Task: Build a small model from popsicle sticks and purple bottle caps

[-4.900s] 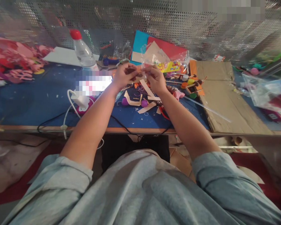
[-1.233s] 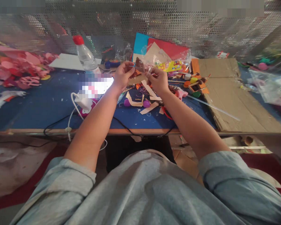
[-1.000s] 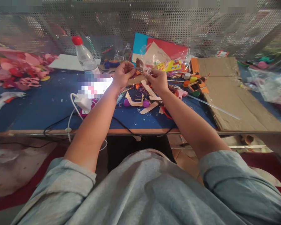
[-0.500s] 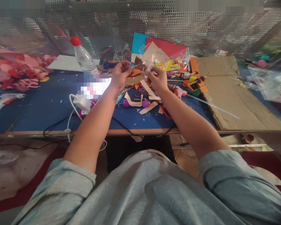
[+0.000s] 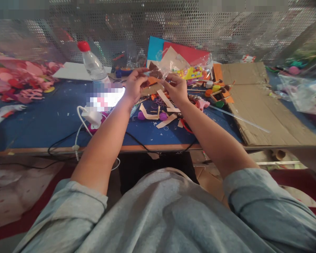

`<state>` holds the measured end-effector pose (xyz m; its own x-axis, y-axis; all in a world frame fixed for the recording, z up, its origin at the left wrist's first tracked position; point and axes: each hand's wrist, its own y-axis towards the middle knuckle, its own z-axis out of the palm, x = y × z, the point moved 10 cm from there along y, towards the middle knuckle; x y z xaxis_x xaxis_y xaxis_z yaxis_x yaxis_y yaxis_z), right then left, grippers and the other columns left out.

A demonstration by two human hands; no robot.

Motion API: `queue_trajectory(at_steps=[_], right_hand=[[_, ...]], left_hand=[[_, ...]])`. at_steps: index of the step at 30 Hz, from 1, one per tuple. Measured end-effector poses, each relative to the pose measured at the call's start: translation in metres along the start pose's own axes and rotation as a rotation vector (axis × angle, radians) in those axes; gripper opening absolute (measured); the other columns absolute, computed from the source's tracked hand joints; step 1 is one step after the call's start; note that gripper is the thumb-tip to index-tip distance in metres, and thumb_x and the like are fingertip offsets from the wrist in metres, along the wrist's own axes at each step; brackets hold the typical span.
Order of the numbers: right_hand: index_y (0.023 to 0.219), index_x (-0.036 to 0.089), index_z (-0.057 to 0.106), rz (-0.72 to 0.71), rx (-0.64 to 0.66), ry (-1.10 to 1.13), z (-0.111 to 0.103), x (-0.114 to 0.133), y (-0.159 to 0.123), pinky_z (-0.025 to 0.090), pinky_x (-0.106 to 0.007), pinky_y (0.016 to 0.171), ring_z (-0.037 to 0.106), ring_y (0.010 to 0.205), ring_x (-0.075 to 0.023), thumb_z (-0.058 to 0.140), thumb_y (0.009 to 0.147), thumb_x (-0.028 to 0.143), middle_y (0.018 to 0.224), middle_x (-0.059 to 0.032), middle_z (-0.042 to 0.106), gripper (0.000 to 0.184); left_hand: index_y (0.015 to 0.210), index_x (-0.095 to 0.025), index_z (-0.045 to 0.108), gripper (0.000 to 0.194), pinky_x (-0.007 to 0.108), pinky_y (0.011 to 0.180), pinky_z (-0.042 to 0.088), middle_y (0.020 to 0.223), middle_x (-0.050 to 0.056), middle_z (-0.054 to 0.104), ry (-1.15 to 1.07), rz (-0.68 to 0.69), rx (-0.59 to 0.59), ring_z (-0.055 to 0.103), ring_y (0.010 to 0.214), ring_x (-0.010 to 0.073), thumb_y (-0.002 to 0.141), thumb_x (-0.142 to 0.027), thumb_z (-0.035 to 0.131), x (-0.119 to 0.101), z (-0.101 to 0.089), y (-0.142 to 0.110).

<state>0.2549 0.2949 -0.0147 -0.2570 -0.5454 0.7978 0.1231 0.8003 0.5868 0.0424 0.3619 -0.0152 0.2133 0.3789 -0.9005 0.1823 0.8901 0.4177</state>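
Over the middle of the cluttered blue table, my left hand [image 5: 135, 86] is closed, thumb and index finger pinched near a small pale, see-through bit. My right hand [image 5: 177, 86] faces it a short way to the right, its fingertips also pressed together. Whatever lies in either pinch is too small to make out. Between and behind the fingertips are brown pieces [image 5: 155, 70] and an orange piece [image 5: 153, 81]. Below the hands lie beige strips [image 5: 166, 99] and two purple round pieces [image 5: 141, 115], among small scraps.
A red-capped bottle [image 5: 93, 65] stands left of my hands, near a bright blurred screen [image 5: 106, 98] and a white plug [image 5: 93, 116]. Farther left are a glue gun [image 5: 5, 114] and pink pieces [image 5: 21, 77]. Flattened cardboard [image 5: 268, 112] covers the right side. Coloured sheets [image 5: 186, 52] lie behind.
Both hands stay in nearly the same place. The shiny clear material by my right fingertips shows less now, and those fingers have shifted slightly. The view has moved a little.
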Motion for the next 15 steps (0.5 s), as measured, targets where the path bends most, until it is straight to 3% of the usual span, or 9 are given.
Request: queue_trajectory(at_steps=[4, 8, 12, 15], right_hand=[[0.112, 0.028, 0.089, 0.012, -0.005, 0.007, -0.0028, 0.0033, -0.0006, 0.068, -0.036, 0.065, 0.074, 0.075, -0.0164, 0.078, 0.085, 0.098, 0.132, -0.0111, 0.082, 0.076], [0.109, 0.027, 0.091, 0.022, -0.025, -0.008, -0.0054, 0.0035, -0.0008, 0.069, -0.036, 0.065, 0.074, 0.076, -0.016, 0.079, 0.083, 0.098, 0.131, -0.0115, 0.081, 0.077], [0.1, 0.025, 0.09, -0.013, -0.021, 0.012, -0.0043, 0.0064, -0.0014, 0.069, -0.037, 0.062, 0.07, 0.07, -0.0141, 0.078, 0.084, 0.099, 0.123, -0.0109, 0.08, 0.077], [0.095, 0.025, 0.088, -0.013, 0.019, -0.014, -0.0004, 0.0087, -0.0033, 0.068, -0.035, 0.064, 0.071, 0.074, -0.015, 0.08, 0.087, 0.094, 0.119, -0.0104, 0.079, 0.069]], left_hand=[[0.102, -0.026, 0.071, 0.016, 0.036, 0.09, 0.063, 0.084, 0.002, 0.07, -0.022, -0.016, 0.019, 0.076, 0.087, 0.0207, 0.093, -0.037, 0.079, -0.003, 0.0044, -0.0041], [0.097, -0.025, 0.067, 0.037, 0.04, 0.096, 0.064, 0.088, 0.005, 0.07, -0.036, -0.044, 0.07, 0.08, 0.101, 0.0265, 0.095, -0.058, 0.084, -0.0037, 0.0094, -0.0078], [0.109, -0.024, 0.07, 0.048, 0.044, 0.101, 0.064, 0.104, 0.006, 0.072, -0.068, -0.027, 0.051, 0.082, 0.116, 0.0297, 0.102, -0.071, 0.076, -0.0057, 0.0064, -0.0073], [0.117, -0.025, 0.074, 0.054, 0.043, 0.099, 0.066, 0.111, 0.008, 0.077, -0.084, -0.015, 0.054, 0.083, 0.115, 0.0291, 0.098, -0.075, 0.082, -0.0053, 0.0055, -0.0056]])
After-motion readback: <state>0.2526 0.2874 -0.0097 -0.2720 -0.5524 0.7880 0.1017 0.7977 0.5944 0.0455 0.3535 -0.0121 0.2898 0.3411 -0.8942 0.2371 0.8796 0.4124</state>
